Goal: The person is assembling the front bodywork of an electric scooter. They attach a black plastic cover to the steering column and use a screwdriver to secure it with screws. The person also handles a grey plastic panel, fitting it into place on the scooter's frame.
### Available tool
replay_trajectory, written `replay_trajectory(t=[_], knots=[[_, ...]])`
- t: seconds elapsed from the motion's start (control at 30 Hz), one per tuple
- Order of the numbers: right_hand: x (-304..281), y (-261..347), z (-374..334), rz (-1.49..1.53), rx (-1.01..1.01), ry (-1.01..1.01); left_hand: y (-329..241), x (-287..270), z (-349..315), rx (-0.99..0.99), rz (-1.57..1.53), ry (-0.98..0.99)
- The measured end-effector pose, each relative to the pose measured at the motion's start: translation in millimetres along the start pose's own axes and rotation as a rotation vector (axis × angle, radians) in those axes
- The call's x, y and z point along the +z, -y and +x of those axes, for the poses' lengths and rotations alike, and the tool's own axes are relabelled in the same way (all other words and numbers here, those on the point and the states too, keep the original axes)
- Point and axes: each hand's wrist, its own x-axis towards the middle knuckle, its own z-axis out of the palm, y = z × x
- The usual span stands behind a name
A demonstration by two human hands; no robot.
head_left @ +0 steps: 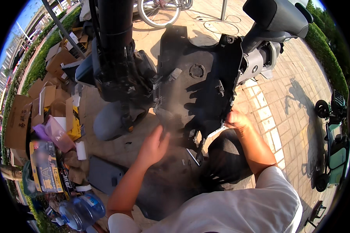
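A large black plastic floor panel of an electric scooter lies in front of me, its edges lined with clips and tabs. My right hand is closed on the panel's near right edge, with the fingertips partly hidden. My left hand is just short of the panel's near left corner, fingers stretched and apart, with nothing visible in it. A hazy blur covers part of the panel near that hand. The black front column rises to the left, and the scooter's dark seat is at the far right.
Opened cardboard boxes pile up at the left, with a large blue water bottle nearer me. A dark flat panel lies on the paving beside my left forearm. A bicycle wheel stands at the back; a green three-wheeler is far right.
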Motion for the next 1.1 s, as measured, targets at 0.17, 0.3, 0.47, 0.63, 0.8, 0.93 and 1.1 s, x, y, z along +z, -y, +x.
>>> replay_trajectory(t=[0.17, 0.3, 0.47, 0.63, 0.8, 0.93, 1.1], knots=[[-9.7, 13.3, 13.2, -0.178, -0.22, -0.369, -8.8, 12.8, 61.1, 0.153, 0.029, -0.072], [-22.9, 32.3, 35.5, -0.007, -0.391, -0.639, -13.6, 25.8, 91.2, 0.292, 0.1, -0.245], [-45.8, 58.5, 72.5, 0.063, -0.54, -0.752, 15.4, 31.1, 72.2, -0.03, -0.166, -0.351], [-50.5, 62.6, 130.9, -0.249, -0.856, -0.799, 56.9, 41.7, 68.2, -0.292, -0.045, -0.068], [-38.4, 21.7, 191.4, -0.547, -0.965, -0.864, 78.4, 47.0, 77.4, -0.338, -0.225, -0.054], [-10.3, -21.8, 208.3, -0.673, -0.992, -0.759, 78.3, 43.3, 79.1, -0.26, -0.404, -0.179], [28.3, -64.4, 196.9, -0.912, -0.857, -0.692, 63.0, 35.0, 76.5, -0.062, -0.338, -0.232]])
